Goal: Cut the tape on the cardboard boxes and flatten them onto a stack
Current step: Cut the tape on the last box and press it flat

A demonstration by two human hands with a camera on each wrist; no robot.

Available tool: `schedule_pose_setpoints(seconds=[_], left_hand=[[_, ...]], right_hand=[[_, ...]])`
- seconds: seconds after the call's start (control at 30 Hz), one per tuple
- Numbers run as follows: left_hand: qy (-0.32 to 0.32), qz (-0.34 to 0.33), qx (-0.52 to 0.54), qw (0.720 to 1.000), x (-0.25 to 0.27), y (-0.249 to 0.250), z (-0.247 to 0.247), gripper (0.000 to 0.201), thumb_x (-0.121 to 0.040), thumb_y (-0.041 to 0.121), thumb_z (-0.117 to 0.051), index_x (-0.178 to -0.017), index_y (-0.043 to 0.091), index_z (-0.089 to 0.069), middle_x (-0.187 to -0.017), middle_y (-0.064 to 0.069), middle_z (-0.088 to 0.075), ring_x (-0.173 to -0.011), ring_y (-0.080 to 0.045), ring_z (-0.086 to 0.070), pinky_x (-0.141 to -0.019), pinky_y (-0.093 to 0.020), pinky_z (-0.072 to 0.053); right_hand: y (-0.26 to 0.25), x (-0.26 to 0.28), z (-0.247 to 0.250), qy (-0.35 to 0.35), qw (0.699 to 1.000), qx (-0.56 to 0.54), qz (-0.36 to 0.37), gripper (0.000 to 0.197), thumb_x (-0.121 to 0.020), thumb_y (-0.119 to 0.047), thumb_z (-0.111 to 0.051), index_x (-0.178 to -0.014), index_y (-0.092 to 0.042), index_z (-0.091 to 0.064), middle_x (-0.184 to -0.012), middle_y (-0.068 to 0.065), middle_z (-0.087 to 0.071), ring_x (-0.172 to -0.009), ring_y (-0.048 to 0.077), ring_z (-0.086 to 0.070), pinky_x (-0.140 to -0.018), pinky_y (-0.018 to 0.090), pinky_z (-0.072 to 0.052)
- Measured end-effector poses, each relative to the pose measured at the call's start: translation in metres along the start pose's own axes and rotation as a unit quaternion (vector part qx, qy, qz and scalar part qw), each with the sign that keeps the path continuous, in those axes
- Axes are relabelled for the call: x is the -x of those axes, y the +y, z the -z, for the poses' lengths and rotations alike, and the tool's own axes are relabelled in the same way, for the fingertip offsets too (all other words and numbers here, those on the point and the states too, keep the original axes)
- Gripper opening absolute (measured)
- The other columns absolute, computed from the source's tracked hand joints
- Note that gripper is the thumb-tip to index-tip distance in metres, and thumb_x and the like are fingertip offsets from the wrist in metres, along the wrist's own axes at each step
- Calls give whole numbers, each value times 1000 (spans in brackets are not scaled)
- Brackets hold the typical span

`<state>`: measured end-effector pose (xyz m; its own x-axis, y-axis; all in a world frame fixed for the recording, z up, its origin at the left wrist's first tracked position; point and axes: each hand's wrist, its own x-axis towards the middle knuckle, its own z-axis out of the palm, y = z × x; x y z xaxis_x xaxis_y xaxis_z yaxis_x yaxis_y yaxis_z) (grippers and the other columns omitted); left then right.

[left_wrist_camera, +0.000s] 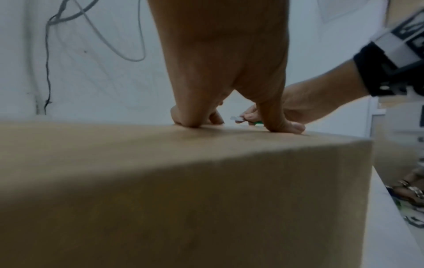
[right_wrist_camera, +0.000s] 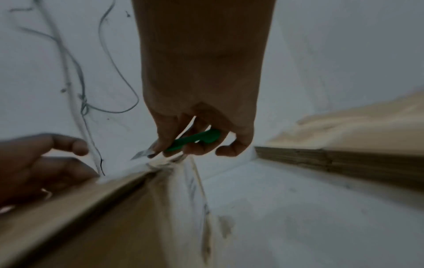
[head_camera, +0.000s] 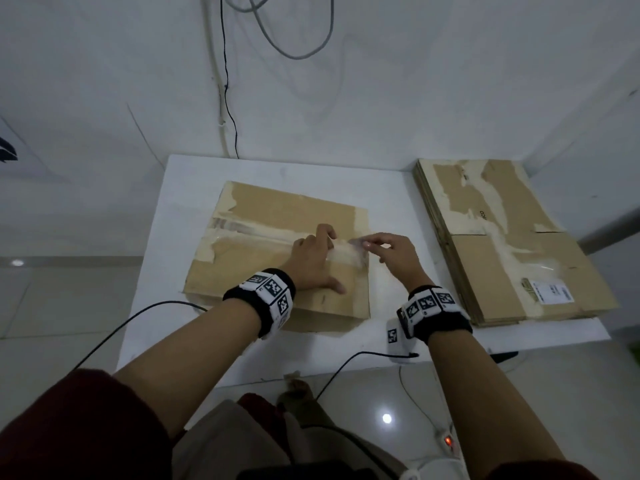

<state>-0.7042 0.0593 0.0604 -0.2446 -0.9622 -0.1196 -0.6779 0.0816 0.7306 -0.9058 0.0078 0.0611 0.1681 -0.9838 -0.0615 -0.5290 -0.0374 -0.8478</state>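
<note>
A closed cardboard box (head_camera: 263, 237) stands on the white table (head_camera: 391, 199), with a strip of clear tape (head_camera: 242, 233) running along its top seam. My left hand (head_camera: 315, 258) presses flat on the box top near the right end of the seam; its fingers (left_wrist_camera: 197, 119) and thumb bear down on the cardboard (left_wrist_camera: 160, 181). My right hand (head_camera: 388, 247) hovers at the box's right edge and grips a green-handled cutter (right_wrist_camera: 195, 138), whose blade (right_wrist_camera: 140, 155) points left at the taped seam. The cutter's blade tip (left_wrist_camera: 236, 118) shows just behind my left thumb.
A stack of flattened boxes (head_camera: 505, 244) lies on the right of the table, with a white shipping label (head_camera: 552, 292). Cables (head_camera: 228, 109) hang down the wall behind. Wires (head_camera: 349, 368) trail off the table's front edge over a glossy tiled floor.
</note>
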Motion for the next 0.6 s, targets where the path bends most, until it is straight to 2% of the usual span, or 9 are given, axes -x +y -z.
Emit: schedule_pose_setpoints(seconds=[0.07, 0.2, 0.4, 0.47, 0.53, 0.6], left_hand=[[9, -4, -5, 1000, -1, -1, -2, 99, -49, 39, -93, -120, 15, -29, -111, 0, -48, -107, -21, -49, -93, -33, -28], [16, -13, -8, 1000, -2, -1, -4, 93, -49, 39, -92, -116, 17, -30, -107, 3, -45, -102, -18, -47, -88, -31, -26], [18, -36, -23, 999, -1, -1, -4, 88, -51, 38, -91, -109, 22, -27, -104, 5, -43, -96, -15, -43, -85, -30, -25], [21, -43, -31, 998, -2, -1, -3, 87, -52, 37, -91, -111, 20, -30, -105, 5, -43, -96, -15, -43, -87, -30, -26], [22, -48, -30, 998, -2, -1, -2, 87, -52, 36, -91, -111, 20, -30, -105, 4, -42, -97, -15, -42, -88, -30, -25], [20, -55, -27, 998, -1, -1, -2, 87, -51, 34, -91, -108, 22, -27, -104, 4, -41, -96, -15, -42, -89, -31, -26]], right_hand=[[-3, 2, 10, -41, 998, 42, 11, 14, -85, -11, -73, -90, -24, -76, -84, -17, -71, -78, -13, -60, -66, 3, -40], [-12, -1, 10, -71, 995, 73, 18, 12, -80, -7, -75, -84, -17, -79, -79, -12, -72, -79, -8, -61, -71, 3, -40], [-14, -8, 21, -107, 986, 125, 13, 16, -79, -11, -76, -78, -27, -78, -78, -6, -75, -85, 3, -67, -84, 21, -46], [-9, -4, 19, -91, 989, 119, 2, 17, -81, -13, -75, -78, -30, -77, -81, -4, -75, -84, 4, -66, -83, 22, -46], [-6, 3, 16, -78, 994, 76, -21, 13, -82, -12, -74, -84, -25, -78, -86, -3, -76, -83, -1, -65, -82, 20, -46], [-6, 7, 20, -84, 995, 33, -46, 11, -84, -8, -73, -91, -16, -77, -83, -5, -74, -73, -10, -62, -71, 10, -44]])
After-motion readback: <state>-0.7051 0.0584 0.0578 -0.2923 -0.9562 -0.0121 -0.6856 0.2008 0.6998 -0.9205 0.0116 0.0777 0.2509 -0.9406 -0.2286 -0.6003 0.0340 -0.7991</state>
